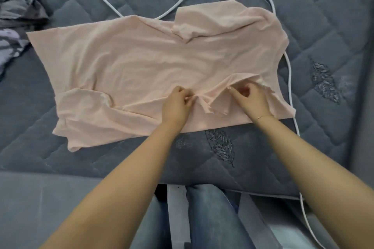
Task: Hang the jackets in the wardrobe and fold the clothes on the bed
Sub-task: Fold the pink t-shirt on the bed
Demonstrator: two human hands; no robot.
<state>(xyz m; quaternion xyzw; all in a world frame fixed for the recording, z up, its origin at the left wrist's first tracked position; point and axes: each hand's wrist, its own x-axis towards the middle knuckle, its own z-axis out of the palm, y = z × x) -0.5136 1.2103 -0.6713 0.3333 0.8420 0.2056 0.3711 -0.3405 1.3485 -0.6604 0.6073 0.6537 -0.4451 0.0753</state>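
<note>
Jeans-clad legs (210, 218) stood nearest as our left hand (177, 105) and right hand (252, 100) each pinched a fold of the pink shirt (121, 62), spread across the grey bed (313, 26).

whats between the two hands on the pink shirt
In the head view, only a bunched fold of the pink shirt lies between the left hand and the right hand; each pinches the cloth at its end.

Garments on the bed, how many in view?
2, maybe more. A peach-pink knit t-shirt lies spread flat mid-bed, both hands pinching its near edge. A crumpled grey patterned garment sits at the far left edge, cut off by the frame; it could be several pieces.
</note>
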